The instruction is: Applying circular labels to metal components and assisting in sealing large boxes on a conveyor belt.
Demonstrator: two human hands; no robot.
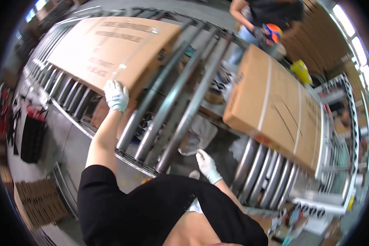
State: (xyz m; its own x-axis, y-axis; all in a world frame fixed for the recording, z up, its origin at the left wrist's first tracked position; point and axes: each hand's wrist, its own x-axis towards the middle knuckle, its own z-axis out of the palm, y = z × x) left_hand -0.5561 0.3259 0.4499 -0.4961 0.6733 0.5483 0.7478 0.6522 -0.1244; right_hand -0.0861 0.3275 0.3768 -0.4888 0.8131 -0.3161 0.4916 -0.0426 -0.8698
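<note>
Near: right hand (207, 165), white glove, hung free above floor betw. roller sections, fingers loosely curled, holding nothing. Left hand (116, 95), also gloved, pressed on near edge of big flat cardboard box (110, 47) lying on roller conveyor (65, 92); fingers looked wrapped over the edge, though motion blur made grip unclear. Second strapped carton (274, 106) sat on rollers to the right. Far: another person (270, 16) stood beyond it.

Large flat brown cardboard carton (110, 47) upper left on rollers; second brown strapped cardboard carton (274, 110) right; flattened cardboard stacks (41, 201) lower left.
</note>
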